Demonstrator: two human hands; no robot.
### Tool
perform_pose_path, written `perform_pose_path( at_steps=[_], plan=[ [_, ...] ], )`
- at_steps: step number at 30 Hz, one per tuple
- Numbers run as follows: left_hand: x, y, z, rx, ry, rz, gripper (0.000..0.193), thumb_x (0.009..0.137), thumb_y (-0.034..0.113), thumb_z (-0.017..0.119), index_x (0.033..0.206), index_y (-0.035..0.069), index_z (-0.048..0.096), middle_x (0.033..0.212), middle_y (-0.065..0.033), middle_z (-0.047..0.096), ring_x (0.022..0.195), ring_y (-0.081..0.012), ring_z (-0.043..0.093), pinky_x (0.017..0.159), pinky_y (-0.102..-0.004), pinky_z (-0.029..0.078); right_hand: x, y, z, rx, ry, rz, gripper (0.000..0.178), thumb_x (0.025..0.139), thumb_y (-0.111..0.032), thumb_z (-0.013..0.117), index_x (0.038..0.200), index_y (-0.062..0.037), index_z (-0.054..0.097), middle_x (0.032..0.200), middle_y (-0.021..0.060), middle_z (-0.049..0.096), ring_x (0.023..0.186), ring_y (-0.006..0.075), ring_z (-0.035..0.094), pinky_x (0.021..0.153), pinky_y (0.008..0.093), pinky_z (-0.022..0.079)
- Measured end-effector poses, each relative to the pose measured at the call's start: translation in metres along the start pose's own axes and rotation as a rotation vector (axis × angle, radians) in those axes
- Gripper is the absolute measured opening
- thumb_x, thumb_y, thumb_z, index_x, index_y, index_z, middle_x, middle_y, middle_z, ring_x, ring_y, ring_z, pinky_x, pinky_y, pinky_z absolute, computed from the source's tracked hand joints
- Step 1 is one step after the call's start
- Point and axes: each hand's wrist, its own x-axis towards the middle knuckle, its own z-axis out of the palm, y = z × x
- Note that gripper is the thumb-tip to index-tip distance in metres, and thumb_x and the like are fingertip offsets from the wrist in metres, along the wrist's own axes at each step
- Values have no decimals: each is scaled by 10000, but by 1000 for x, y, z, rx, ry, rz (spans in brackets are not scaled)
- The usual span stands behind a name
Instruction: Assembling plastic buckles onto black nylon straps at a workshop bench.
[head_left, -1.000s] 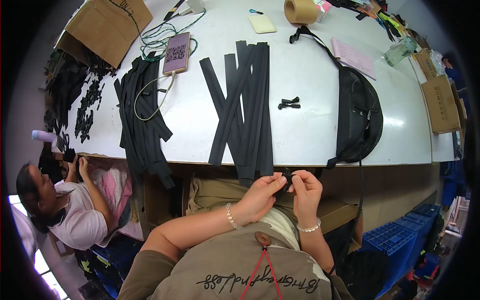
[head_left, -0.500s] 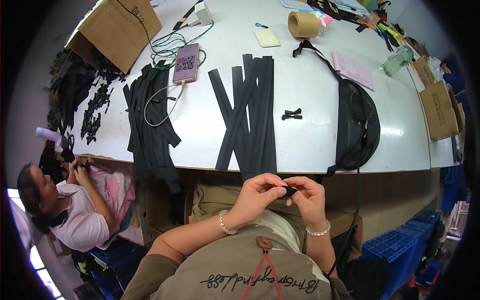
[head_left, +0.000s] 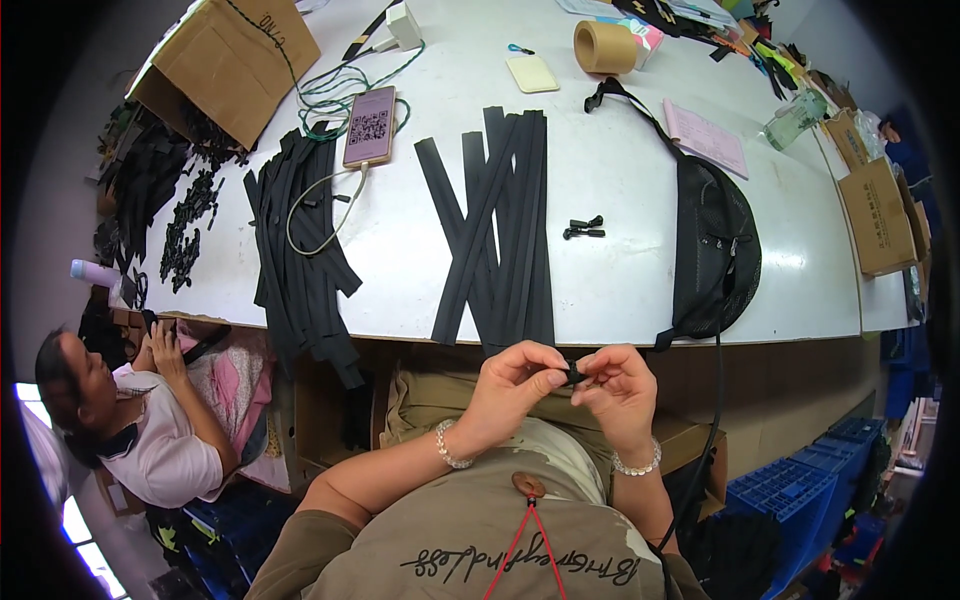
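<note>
Between my two hands, just off the table's front edge, is a small black piece (head_left: 573, 374), folded or bunched; whether it is the end of a black strip I cannot make out. My left hand (head_left: 519, 384) pinches it from the left between thumb and forefinger. From the right, my right hand (head_left: 618, 392) pinches at it with thumb and fingertips. Long black zipper-like strips (head_left: 490, 230) lie crossed on the table beyond my left hand, their near ends at the edge. Farther off, a few small black zipper pulls (head_left: 585, 228) rest on the white tabletop.
A black mesh bag (head_left: 712, 245) lies at the right. Left are more black strips (head_left: 300, 220), a cabled phone (head_left: 370, 125), small black parts (head_left: 185, 235) and a cardboard box (head_left: 235, 75). A tape roll (head_left: 604, 47) stands at the back. A co-worker (head_left: 150, 420) sits at the left.
My right fingers have shifted around the black piece, which has turned between my hands. The co-worker's hands have moved slightly, with a black strip now showing beside them.
</note>
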Motion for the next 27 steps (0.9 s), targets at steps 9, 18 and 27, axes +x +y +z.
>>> perform_pose_path(
  at_steps=[9,18,27],
  plan=[
    [4,13,-1,48,44,-170,188,867,32,595,1052,9,614,970,-34,592,847,-82,546,779,-219,463,0,1,1,-418,-11,28,125,767,-27,706,851,24,628,731,24,634,643,52,558,585,187,452],
    [5,10,-7,177,29,-128,130,869,19,581,971,-22,650,930,-39,618,837,-86,552,742,-219,468,0,-5,21,-695,-29,-105,65,809,-32,649,797,17,608,640,30,599,535,47,520,480,205,408],
    [-6,1,-7,37,86,-150,153,893,59,565,997,-20,646,927,-23,613,807,-62,530,718,-202,446,-2,7,13,-474,-80,102,127,814,-53,638,736,11,560,589,37,522,500,63,468,441,235,357]
  ],
)
